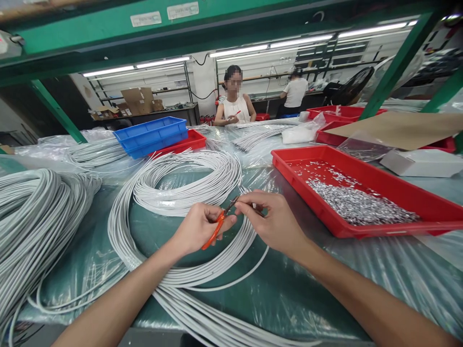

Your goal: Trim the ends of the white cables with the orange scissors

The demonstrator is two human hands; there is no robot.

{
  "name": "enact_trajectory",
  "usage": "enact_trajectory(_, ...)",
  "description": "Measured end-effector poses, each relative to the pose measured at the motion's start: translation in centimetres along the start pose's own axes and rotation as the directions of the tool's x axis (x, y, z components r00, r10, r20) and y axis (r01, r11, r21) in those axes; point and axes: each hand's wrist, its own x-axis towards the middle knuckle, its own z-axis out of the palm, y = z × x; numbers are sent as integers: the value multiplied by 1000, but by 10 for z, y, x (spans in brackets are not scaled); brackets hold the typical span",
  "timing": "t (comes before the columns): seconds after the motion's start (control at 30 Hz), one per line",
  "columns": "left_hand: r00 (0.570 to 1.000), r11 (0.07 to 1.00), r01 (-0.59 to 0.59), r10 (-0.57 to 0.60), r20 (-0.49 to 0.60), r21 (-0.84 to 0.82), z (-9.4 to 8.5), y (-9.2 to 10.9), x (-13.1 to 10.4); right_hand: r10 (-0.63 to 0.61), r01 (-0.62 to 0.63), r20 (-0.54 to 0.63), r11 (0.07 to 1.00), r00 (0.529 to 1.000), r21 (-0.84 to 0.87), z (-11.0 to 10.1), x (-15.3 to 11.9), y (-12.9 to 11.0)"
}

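My left hand (202, 226) is closed around the orange handles of small pliers (218, 226). Their dark metal jaws point up and right, touching or almost touching the fingertips of my right hand (271, 217). That hand is pinched shut; a single white cable (249, 271) curves up and disappears behind it, and its end seems to sit between the fingers. What the jaws grip is too small to make out. Beneath both hands lies a large loop of white cables (123, 231), with a smaller coil (181, 193) just behind.
To the right, a red tray (361, 188) holds many small shiny metal pieces. A thick cable bundle (39, 221) lies at left. Behind are a blue bin (152, 136) and a white box (423, 163). A green shelf frame (90, 29) crosses overhead. A person (235, 103) sits opposite.
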Motion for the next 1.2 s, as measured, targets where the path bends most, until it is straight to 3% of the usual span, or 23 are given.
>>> enact_trajectory(0.13,1000,1000,14,-14,8,-16,0,-1,0,-157,140,-87,975,984,-173,4,-3,2)
enact_trajectory(0.27,1000,1000,-3,3,9,-31,0,-1,0,-117,105,-83,985,990,-136,6,-4,3)
enact_trajectory(0.47,1000,1000,-9,9,-19,4,0,-3,3,63,-79,120,988,991,136,3,1,5)
enact_trajectory(0.63,1000,999,2,-1,-28,45,1,-6,9,153,-247,235,860,960,446,4,8,8)
enact_trajectory(0.77,1000,999,-7,8,-24,51,2,-9,11,189,-331,301,768,935,548,5,12,11)
enact_trajectory(1.0,1000,999,8,-7,-17,45,2,-10,12,123,-178,165,909,979,377,4,13,13)
enact_trajectory(1.1,1000,999,12,-12,-1,37,1,-9,12,96,-109,88,982,991,152,3,8,10)
enact_trajectory(1.2,999,999,39,-39,28,2,-1,-8,10,-88,84,-36,991,995,-108,3,3,8)
